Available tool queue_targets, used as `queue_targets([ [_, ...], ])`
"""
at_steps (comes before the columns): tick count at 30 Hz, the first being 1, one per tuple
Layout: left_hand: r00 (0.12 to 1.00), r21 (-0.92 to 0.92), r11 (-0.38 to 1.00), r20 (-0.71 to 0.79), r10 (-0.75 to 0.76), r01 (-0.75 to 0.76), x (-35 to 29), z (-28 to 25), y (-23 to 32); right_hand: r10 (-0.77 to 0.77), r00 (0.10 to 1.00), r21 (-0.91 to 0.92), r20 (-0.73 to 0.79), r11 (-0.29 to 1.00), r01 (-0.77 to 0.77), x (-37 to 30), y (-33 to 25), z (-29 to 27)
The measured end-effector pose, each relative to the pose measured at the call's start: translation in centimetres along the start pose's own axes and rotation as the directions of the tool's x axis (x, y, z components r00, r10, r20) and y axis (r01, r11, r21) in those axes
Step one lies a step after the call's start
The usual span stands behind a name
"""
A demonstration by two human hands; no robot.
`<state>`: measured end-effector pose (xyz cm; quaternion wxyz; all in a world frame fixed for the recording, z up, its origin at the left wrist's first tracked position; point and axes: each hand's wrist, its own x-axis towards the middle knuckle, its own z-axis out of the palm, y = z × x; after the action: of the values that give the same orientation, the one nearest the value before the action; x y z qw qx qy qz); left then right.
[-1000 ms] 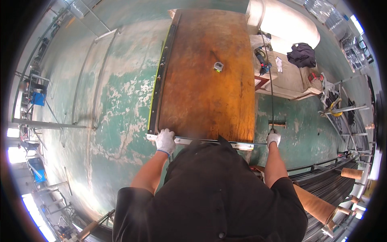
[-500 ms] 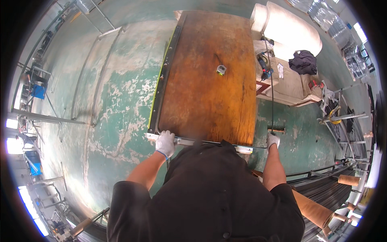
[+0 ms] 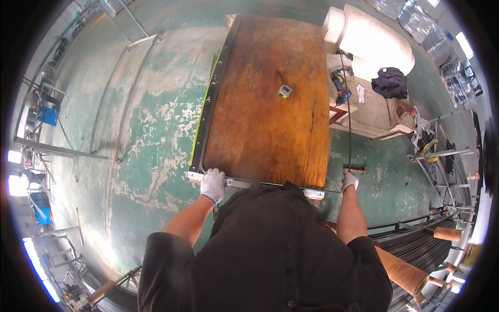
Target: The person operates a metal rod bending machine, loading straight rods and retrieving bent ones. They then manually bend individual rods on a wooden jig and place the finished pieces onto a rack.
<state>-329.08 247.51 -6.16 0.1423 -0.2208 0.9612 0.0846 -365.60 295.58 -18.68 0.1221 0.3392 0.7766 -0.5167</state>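
Observation:
A thin dark bent rod (image 3: 350, 125) runs along the near edge of the wooden table (image 3: 265, 125), and a long leg of it reaches away past the right side. My left hand (image 3: 213, 185), in a white glove, is closed over the rod at the table's near-left corner, by the metal rail (image 3: 238, 183). Off the right edge, my right hand (image 3: 350, 182), also gloved, is wrapped round the rod near its bend. A dark strip with bolts (image 3: 209, 99) lines the table's left edge. My torso hides part of the near edge.
A tape measure (image 3: 285, 91) lies on the table. To the right stands a pale padded bench (image 3: 371, 112) with a power drill (image 3: 340, 93) and dark cloth (image 3: 390, 83). Racks of dark rods (image 3: 416, 249) fill the lower right. A short brown bar (image 3: 357, 169) shows beyond my right hand.
My right hand has shifted slightly left, and the rod's long leg has come a little closer to the table. My left hand stays at the corner.

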Motion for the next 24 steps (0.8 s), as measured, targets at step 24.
queue_targets([
  [24,1.0,0.001,1.0,0.009,-0.028,0.028,0.4,0.5,-0.2,0.143,0.989,-0.001,-0.047,0.99,-0.143,-0.8,-1.1,0.4],
])
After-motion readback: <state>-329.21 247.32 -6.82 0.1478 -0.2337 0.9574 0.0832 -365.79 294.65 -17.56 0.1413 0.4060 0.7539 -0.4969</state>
